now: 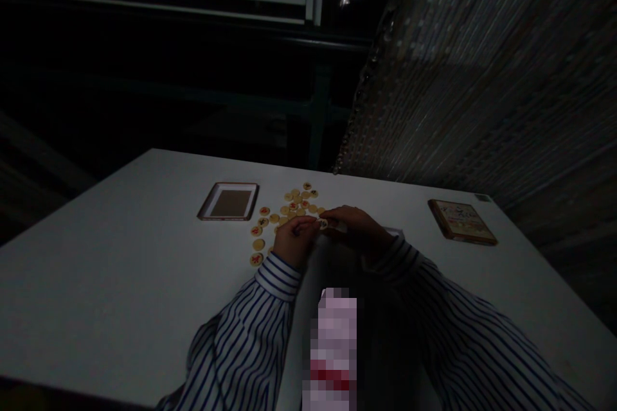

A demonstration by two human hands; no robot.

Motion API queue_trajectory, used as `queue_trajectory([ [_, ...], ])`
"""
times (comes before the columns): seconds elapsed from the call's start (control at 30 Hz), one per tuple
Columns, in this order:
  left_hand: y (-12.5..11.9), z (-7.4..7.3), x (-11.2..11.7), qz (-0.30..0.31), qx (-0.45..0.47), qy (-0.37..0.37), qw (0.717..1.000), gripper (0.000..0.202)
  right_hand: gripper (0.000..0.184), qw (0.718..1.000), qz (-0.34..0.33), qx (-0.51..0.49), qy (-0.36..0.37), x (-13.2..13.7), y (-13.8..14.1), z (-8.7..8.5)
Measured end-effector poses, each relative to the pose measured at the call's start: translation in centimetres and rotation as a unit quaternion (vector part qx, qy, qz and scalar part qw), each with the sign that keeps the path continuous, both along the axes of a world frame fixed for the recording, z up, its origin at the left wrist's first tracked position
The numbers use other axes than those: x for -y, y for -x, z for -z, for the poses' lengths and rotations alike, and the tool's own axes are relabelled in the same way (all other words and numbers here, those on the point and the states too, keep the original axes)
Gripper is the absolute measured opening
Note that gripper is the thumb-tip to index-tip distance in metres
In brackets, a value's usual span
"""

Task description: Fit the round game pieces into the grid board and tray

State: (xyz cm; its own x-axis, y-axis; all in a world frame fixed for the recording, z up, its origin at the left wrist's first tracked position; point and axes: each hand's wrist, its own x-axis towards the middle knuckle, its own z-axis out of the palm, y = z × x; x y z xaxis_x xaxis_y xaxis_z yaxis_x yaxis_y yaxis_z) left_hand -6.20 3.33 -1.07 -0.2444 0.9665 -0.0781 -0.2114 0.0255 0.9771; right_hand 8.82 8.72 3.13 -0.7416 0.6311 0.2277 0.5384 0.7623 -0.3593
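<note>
My left hand (292,241) pinches a round, pale Chinese chess piece (322,224) with a dark character, its fingertips at the left edge of the disc. From the right, my right hand (357,225) meets it, with its fingers bent closed at the same piece. Something pale shows under the right fingers, too dim to make out. Just beyond and left of my hands lie many loose Chinese chess pieces (293,206), some with red or black characters up and others blank side up.
An open, shallow box half (231,203) with a brown inside rests left of the pieces. A closed-looking box lid (463,221) with printed characters lies at the right of the white table (120,270). Behind the table hangs a bead curtain (434,77). The room is dark.
</note>
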Motion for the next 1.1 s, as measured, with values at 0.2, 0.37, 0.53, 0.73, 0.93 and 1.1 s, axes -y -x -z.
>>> queue_trajectory([
  [0.2,0.2,0.0,-0.1,-0.016,-0.037,-0.017,0.999,0.024,0.029,1.000,-0.002,-0.001,-0.026,-0.7,0.0,0.3],
  [0.37,1.0,0.1,-0.4,-0.053,-0.143,-0.046,0.987,0.023,0.030,0.999,0.038,0.016,-0.031,-1.8,-0.2,0.8],
  [0.53,1.4,0.5,-0.6,-0.077,-0.178,-0.054,0.980,0.023,0.029,0.993,0.094,0.077,-0.011,-2.8,-0.1,1.6],
  [0.73,1.4,0.9,-0.5,-0.074,-0.247,-0.043,0.965,0.022,0.028,0.981,0.127,0.145,0.013,-3.4,0.1,2.2],
  [0.93,1.4,1.6,-0.6,-0.077,-0.374,-0.087,0.920,0.018,0.029,0.977,0.129,0.170,0.013,-3.9,0.1,2.8],
  [1.1,1.5,1.6,-0.5,-0.065,-0.426,-0.106,0.896,0.016,0.031,0.975,0.127,0.183,0.007,-3.9,0.2,2.8],
])
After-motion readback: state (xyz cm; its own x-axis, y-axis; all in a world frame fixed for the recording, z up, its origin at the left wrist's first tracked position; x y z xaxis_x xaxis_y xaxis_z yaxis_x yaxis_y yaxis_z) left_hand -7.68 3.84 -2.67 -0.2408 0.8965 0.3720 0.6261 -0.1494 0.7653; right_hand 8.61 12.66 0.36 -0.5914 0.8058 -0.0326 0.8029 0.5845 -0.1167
